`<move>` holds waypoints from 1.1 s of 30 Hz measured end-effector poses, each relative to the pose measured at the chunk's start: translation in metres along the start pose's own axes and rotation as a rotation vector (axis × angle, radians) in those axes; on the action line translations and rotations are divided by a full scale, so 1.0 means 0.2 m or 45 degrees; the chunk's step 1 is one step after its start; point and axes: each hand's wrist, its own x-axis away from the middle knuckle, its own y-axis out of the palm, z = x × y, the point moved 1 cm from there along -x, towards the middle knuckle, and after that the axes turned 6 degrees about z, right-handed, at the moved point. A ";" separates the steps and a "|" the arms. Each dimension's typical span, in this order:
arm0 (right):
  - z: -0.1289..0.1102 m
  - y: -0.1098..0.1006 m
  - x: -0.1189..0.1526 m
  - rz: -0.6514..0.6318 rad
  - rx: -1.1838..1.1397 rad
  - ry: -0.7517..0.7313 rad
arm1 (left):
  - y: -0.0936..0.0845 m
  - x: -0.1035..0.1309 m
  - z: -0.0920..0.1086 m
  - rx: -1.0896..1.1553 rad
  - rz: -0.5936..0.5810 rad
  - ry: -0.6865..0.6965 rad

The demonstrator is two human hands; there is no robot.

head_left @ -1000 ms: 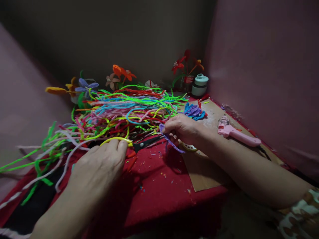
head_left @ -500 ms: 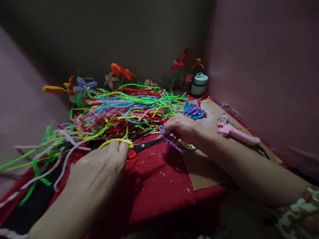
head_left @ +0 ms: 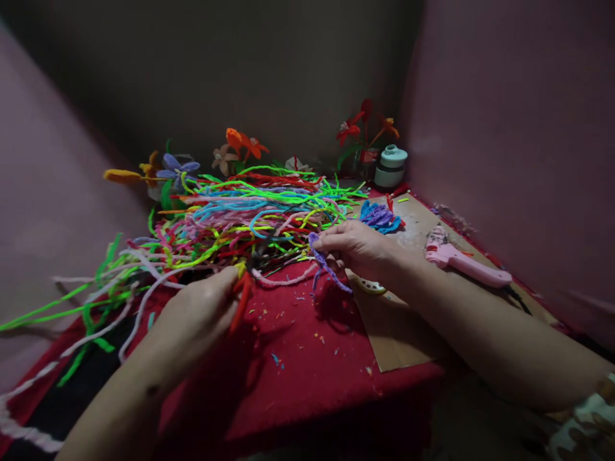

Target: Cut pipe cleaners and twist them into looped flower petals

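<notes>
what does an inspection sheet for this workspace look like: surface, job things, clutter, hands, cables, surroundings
surface: red cloth dotted with tiny scraps; cardboard sheet on its right part
job things: scissors, blades blurred; purple pipe cleaner, bent
clutter: heap of multicoloured pipe cleaners; blue-and-purple bundle; pink glue gun lying on the cardboard sheet
hands: left hand holds the scissors; right hand pinches the purple pipe cleaner
cables: black cord at the glue gun's handle; plug not seen
surroundings: fuzzy flowers and mint-lidded jar at the back

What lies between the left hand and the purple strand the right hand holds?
In the head view: blurred scissors, then a pink strand across red cloth.
</notes>
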 end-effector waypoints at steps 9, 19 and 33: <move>0.02 0.06 0.03 -0.189 0.180 -0.157 | 0.19 -0.16 0.21 1.514 -0.123 -0.378; 0.04 0.05 0.01 -0.195 -0.119 -0.051 | 0.17 -0.21 0.22 1.643 0.088 -0.343; 0.01 0.06 0.00 0.106 -0.129 -0.139 | 0.10 -0.35 0.13 1.385 -0.296 -0.057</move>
